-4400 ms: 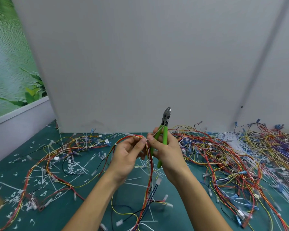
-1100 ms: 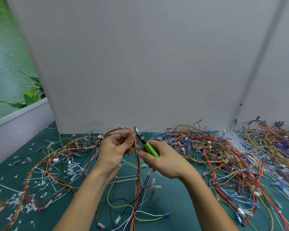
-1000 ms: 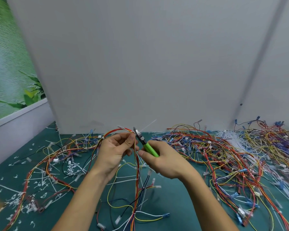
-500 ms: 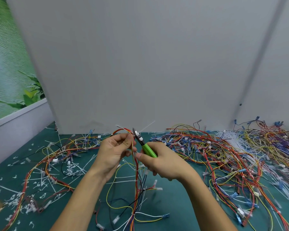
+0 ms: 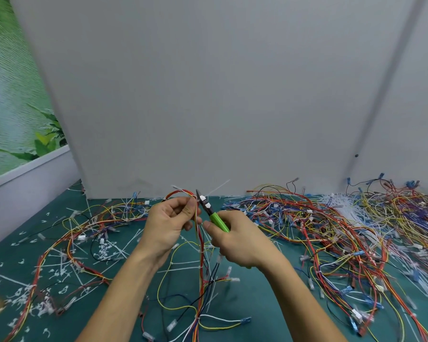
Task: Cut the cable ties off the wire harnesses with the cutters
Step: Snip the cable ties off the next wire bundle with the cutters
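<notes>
My left hand (image 5: 169, 223) pinches a red, orange and yellow wire harness (image 5: 201, 253) near its top bend, lifted above the green table. The harness hangs down between my hands to the table's near edge. My right hand (image 5: 237, 239) grips the green-handled cutters (image 5: 211, 213), whose dark jaws point up and left, right beside my left thumb and the held wires. A white cable tie tail (image 5: 218, 187) sticks out up and right from the bundle just behind the jaws.
A big tangle of coloured harnesses (image 5: 344, 230) covers the table's right side. More harnesses (image 5: 84, 230) and cut white tie scraps (image 5: 104, 250) lie on the left. A grey panel (image 5: 208, 95) stands upright at the back; a low white ledge (image 5: 22, 193) runs along the left.
Earlier the cutters stood upright while both hands fingered the wires. Now they are tilted left with the jaws against the bundle at my left thumb; both hands sit slightly lower and nearer.
</notes>
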Action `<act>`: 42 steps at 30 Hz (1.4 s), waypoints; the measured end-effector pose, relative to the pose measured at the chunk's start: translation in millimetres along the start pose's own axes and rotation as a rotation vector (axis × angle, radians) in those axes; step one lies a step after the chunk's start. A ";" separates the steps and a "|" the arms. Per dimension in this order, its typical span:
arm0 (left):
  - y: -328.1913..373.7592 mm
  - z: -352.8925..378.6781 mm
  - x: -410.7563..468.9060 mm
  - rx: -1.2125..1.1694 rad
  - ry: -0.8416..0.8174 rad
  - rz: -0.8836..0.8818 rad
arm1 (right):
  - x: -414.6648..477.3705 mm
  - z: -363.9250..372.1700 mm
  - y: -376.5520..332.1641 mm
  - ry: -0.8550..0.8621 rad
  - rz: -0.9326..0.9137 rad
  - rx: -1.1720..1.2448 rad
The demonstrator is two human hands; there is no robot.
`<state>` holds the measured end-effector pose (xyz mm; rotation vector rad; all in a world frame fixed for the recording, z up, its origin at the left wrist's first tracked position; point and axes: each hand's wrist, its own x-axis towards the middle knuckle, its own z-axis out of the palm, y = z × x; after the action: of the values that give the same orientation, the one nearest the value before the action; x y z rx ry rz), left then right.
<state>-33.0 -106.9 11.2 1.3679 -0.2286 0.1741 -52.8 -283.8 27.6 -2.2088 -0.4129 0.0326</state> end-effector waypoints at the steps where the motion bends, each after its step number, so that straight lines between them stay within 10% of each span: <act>1: -0.2 -0.1 0.2 0.000 0.001 0.003 | 0.3 1.8 -0.3 0.001 0.006 0.013; 42: -9.4 15.5 -4.0 0.343 0.190 0.198 | 5.4 10.0 4.8 -0.085 0.103 0.173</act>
<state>-35.5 -123.9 4.2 1.6564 -0.1791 0.5257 -48.1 -277.3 18.3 -2.0604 -0.3304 0.2111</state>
